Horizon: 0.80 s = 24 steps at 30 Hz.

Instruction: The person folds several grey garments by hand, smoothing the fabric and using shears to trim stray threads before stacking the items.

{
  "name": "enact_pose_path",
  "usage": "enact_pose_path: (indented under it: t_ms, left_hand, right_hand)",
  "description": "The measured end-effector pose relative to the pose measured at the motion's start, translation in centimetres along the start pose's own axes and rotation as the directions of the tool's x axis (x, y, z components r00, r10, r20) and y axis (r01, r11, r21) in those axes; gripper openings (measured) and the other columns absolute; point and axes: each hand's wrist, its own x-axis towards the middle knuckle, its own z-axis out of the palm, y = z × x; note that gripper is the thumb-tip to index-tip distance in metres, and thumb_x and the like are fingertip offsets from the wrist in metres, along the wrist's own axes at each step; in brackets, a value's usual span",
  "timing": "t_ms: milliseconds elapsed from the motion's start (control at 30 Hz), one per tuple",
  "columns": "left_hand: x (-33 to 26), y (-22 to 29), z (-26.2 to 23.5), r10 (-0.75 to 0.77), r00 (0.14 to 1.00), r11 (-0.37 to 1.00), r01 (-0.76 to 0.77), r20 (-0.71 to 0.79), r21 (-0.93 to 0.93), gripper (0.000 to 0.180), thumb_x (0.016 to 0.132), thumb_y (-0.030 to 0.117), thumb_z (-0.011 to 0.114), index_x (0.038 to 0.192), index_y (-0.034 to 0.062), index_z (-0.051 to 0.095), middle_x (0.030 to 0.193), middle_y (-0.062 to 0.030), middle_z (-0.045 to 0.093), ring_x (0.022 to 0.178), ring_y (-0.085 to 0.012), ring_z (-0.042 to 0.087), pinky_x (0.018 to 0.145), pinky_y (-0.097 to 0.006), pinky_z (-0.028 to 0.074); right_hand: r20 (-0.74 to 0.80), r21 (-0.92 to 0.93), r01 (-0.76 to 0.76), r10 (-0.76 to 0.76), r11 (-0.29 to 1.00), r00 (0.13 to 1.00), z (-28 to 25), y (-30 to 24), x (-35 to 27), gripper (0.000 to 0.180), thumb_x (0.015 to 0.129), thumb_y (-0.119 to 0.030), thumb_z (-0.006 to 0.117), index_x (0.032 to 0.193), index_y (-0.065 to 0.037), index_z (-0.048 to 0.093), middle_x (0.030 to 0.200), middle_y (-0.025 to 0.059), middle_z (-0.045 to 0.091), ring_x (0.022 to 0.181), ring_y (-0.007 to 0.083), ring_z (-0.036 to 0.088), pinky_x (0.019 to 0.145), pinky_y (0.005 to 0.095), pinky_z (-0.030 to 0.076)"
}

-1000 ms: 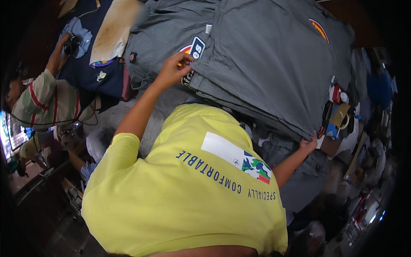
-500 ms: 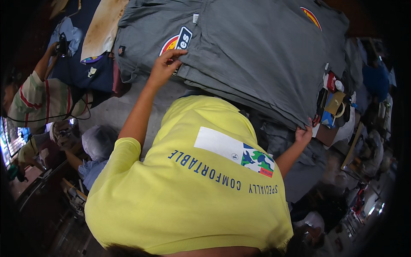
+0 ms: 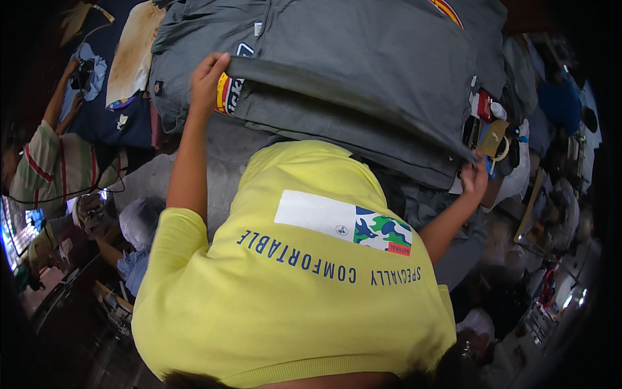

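In front of me lies a pile of dark grey shirts [image 3: 291, 120], spread flat with their lower edges towards me. The edge of the top grey shirt [image 3: 363, 71] is raised and stretched between my hands. My left hand [image 3: 208, 81] pinches its left corner, above a red, yellow and dark printed patch [image 3: 228, 94] on the cloth below. At the lower right, my right hand [image 3: 474, 176] grips the other end of the same edge; its fingertips are partly blurred. The raised edge bows upward near the left and runs down to the right.
Beside my right hand sit a tape roll [image 3: 497, 144], a red box [image 3: 483, 105] and other small items. To the left, a person in a striped shirt [image 3: 58, 165] works at dark blue cloth [image 3: 123, 71]. A stained tan cloth [image 3: 133, 48] lies between. Others sit behind.
The top shirt's edge has come up off the pile. My left hand has moved up and left with its corner, and my right hand slightly up and right.
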Motion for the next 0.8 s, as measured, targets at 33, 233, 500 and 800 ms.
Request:
enact_pose_path:
  t_ms: [33,233,500,800]
  left_hand:
    - [1.4,-1.7,0.4,0.053,0.998,0.988,-0.048,-0.03,0.148,0.021,0.087,0.022,0.055,0.081,0.0027,0.059,0.076,0.0026,0.055,0.072,-0.0049,0.049,0.067,-0.018,0.038]
    - [2.9,-5.6,1.2,0.006,0.988,0.985,0.021,-0.156,0.174,0.024,0.086,0.027,0.056,0.08,0.0041,0.06,0.069,0.0058,0.05,0.066,-0.0018,0.04,0.059,-0.016,0.032]
    - [2.6,-5.4,2.0,-0.064,0.977,0.994,0.08,-0.201,0.072,0.026,0.087,0.028,0.055,0.079,0.0045,0.06,0.068,0.0071,0.048,0.064,-0.0019,0.038,0.059,-0.017,0.031]
    - [2.0,-4.6,2.3,-0.122,0.973,0.988,0.102,-0.194,-0.114,0.026,0.088,0.027,0.052,0.081,0.0043,0.061,0.073,0.0036,0.055,0.067,-0.0041,0.046,0.063,-0.018,0.035]
  right_hand:
    - [0.06,0.068,-0.018,0.014,0.998,0.998,0.7,0.5,1.6,0.033,0.072,0.008,0.052,0.105,0.004,0.05,0.102,0.0153,0.055,0.097,0.0281,0.054,0.084,0.035,0.047]
    - [-0.157,-0.034,0.037,-0.042,0.999,0.987,7.7,3.1,3.3,0.035,0.074,0.014,0.053,0.108,0.01,0.044,0.106,0.0176,0.052,0.105,0.0317,0.051,0.095,0.0339,0.042]
    - [-0.083,-0.103,-0.015,0.007,0.995,0.997,7.9,3.1,3.4,0.038,0.075,0.015,0.05,0.112,0.01,0.041,0.106,0.0242,0.05,0.107,0.0315,0.05,0.095,0.0304,0.042]
    - [-0.138,-0.075,-0.015,0.005,0.997,0.99,7.2,3.4,3.9,0.037,0.078,0.014,0.047,0.113,0.01,0.04,0.104,0.0209,0.05,0.105,0.032,0.051,0.092,0.0297,0.045]
